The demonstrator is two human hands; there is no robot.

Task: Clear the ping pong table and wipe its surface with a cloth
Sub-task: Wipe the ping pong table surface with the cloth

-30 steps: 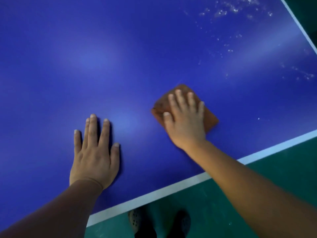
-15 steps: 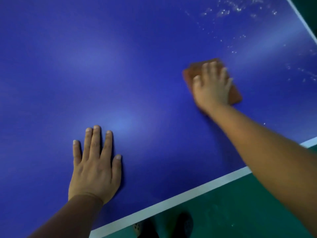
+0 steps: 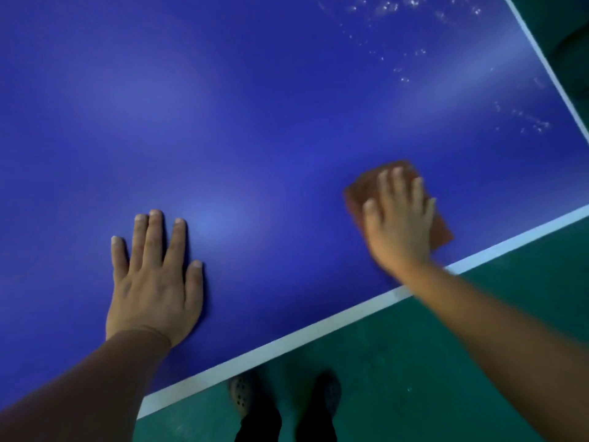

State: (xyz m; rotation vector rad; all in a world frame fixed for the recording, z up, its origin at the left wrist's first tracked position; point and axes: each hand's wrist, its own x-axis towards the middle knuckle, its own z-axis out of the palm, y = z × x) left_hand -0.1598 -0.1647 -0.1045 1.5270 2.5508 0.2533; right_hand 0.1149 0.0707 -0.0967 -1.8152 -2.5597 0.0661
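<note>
The blue worktop (image 3: pixel 255 122) fills the view, its white edge line running from 7 to 3 o'clock, with pale specks toward 1 o'clock. The left hand (image 3: pixel 153 282) lies flat at 8 o'clock, fingers straight. The right hand (image 3: pixel 398 224) presses open-palmed on the folded brown cloth (image 3: pixel 360 189) at 3 o'clock; its long axis runs 11 to 5 o'clock
</note>
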